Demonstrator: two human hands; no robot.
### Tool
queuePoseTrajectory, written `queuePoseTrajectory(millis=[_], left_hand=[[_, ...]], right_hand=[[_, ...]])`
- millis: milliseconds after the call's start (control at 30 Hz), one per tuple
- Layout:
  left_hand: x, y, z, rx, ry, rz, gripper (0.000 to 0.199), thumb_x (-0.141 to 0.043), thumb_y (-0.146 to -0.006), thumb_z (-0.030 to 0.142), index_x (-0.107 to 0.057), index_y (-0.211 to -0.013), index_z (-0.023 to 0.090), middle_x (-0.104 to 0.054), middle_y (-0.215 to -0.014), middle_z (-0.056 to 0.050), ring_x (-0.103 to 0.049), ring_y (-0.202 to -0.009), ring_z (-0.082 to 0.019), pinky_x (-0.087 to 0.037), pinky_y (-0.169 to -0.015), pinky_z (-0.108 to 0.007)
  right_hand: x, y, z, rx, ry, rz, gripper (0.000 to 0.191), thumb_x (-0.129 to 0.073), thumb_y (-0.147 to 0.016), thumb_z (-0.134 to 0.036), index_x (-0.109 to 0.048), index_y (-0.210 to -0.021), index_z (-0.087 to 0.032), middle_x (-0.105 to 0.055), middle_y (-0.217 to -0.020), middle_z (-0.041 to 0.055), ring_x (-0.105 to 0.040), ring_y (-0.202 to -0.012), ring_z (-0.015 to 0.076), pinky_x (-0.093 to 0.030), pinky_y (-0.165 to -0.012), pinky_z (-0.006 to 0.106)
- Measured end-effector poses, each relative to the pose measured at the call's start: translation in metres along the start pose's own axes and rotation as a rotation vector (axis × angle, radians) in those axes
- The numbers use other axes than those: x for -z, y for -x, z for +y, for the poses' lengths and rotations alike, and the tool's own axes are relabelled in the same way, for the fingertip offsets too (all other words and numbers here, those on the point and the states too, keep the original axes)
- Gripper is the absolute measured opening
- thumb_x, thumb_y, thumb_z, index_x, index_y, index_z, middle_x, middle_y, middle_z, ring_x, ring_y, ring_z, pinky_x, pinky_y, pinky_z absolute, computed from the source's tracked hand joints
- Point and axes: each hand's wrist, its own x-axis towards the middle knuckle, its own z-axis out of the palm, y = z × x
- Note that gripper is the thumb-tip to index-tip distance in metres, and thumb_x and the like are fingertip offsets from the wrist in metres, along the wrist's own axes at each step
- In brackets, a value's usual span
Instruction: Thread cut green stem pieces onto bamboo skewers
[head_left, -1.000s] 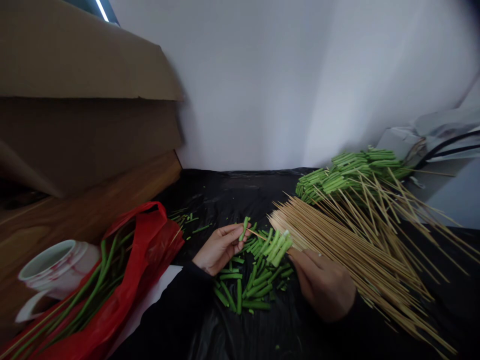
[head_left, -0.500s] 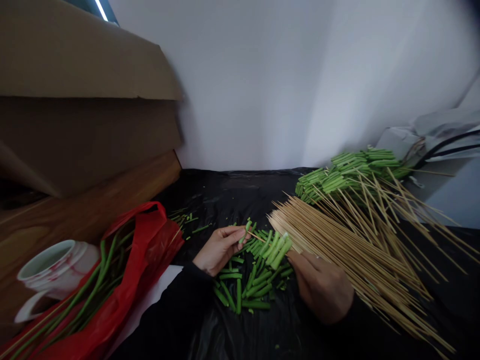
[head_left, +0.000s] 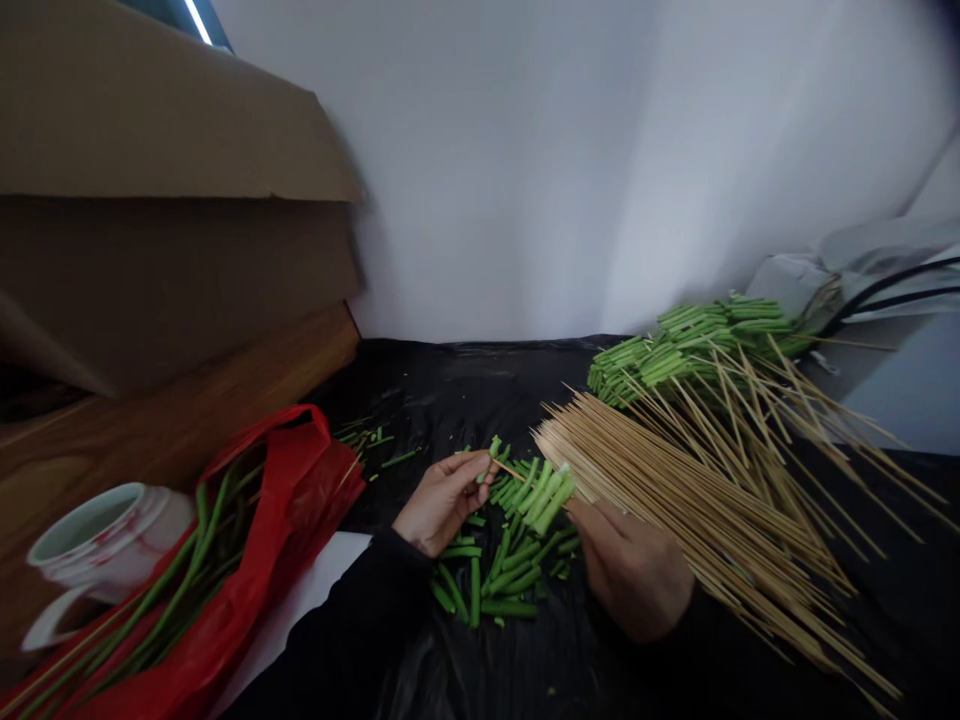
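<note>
My left hand [head_left: 444,500] pinches a short green stem piece [head_left: 494,450] at the tip of a thin wooden skewer [head_left: 510,468]. Closed around the skewer's other end is my right hand [head_left: 634,568]. Several green pieces [head_left: 549,497] sit side by side on the skewer, close to my right fingers. Beneath and between the hands lies a loose pile of cut green stems [head_left: 514,580]. A large bundle of bare skewers [head_left: 675,500] lies right of the pile, its tips towards the wall. Behind it are stacked skewers loaded with green pieces [head_left: 682,340].
Black plastic sheeting [head_left: 457,385] covers the work surface. At the left are a red bag [head_left: 281,510] holding long stems, a white mug [head_left: 112,540] and a large cardboard box [head_left: 172,200]. Clear plastic wrapping [head_left: 892,255] with black cords is at the far right.
My right hand and the loaded part of the skewer have moved slightly left, closer to my left hand. The piece in my left fingers now meets the skewer tip.
</note>
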Motion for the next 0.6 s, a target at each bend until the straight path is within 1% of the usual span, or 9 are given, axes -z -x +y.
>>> queuePoseTrajectory(millis=[100, 233, 333, 400, 500, 600], left_hand=[[-0.002, 0.001, -0.003, 0.018, -0.021, -0.004, 0.018, -0.080, -0.069, 0.023, -0.074, -0.080, 0.010, -0.069, -0.078, -0.005, -0.061, -0.068, -0.008, -0.050, -0.063, -0.016], [-0.005, 0.004, -0.004, 0.052, -0.052, 0.004, 0.021, -0.080, -0.069, 0.025, -0.075, -0.084, 0.011, -0.072, -0.091, -0.010, -0.066, -0.082, -0.014, -0.053, -0.075, -0.021], [-0.008, 0.007, -0.003, 0.051, -0.067, -0.028, 0.025, -0.082, -0.066, 0.027, -0.075, -0.083, 0.011, -0.073, -0.092, -0.011, -0.067, -0.084, -0.015, -0.052, -0.080, -0.024], [-0.010, 0.008, -0.004, 0.055, -0.083, -0.045, 0.027, -0.084, -0.062, 0.028, -0.075, -0.080, 0.011, -0.073, -0.087, -0.009, -0.066, -0.080, -0.014, -0.052, -0.078, -0.024], [-0.013, 0.010, -0.007, 0.071, -0.122, -0.034, 0.028, -0.086, -0.059, 0.028, -0.075, -0.079, 0.012, -0.072, -0.082, -0.006, -0.065, -0.073, -0.012, -0.052, -0.071, -0.022], [-0.013, 0.010, -0.010, 0.058, -0.164, -0.030, 0.029, -0.086, -0.059, 0.029, -0.075, -0.080, 0.012, -0.071, -0.081, -0.005, -0.063, -0.074, -0.012, -0.051, -0.069, -0.022]], right_hand=[[-0.001, 0.000, -0.002, -0.012, -0.002, 0.006, 0.027, -0.040, -0.094, -0.015, -0.066, -0.097, -0.014, -0.057, -0.065, 0.0015, -0.053, -0.057, 0.0133, -0.031, -0.056, 0.029], [-0.001, -0.002, -0.005, -0.016, 0.006, 0.017, 0.029, -0.038, -0.095, -0.016, -0.066, -0.098, -0.013, -0.056, -0.064, 0.0014, -0.052, -0.055, 0.0129, -0.031, -0.055, 0.029], [-0.002, -0.004, -0.006, -0.013, 0.006, 0.028, 0.029, -0.037, -0.095, -0.016, -0.066, -0.097, -0.013, -0.056, -0.064, 0.0014, -0.053, -0.055, 0.0127, -0.031, -0.055, 0.029], [-0.002, -0.006, -0.008, -0.004, 0.007, 0.030, 0.030, -0.036, -0.096, -0.016, -0.066, -0.097, -0.013, -0.057, -0.064, 0.0015, -0.053, -0.055, 0.0123, -0.031, -0.054, 0.028], [-0.003, -0.007, -0.010, 0.007, 0.008, 0.029, 0.031, -0.036, -0.096, -0.016, -0.067, -0.096, -0.013, -0.057, -0.064, 0.0015, -0.054, -0.054, 0.0120, -0.032, -0.054, 0.028], [-0.004, -0.007, -0.009, 0.006, 0.013, 0.018, 0.031, -0.036, -0.096, -0.016, -0.067, -0.096, -0.013, -0.058, -0.064, 0.0018, -0.054, -0.054, 0.0126, -0.033, -0.054, 0.028]])
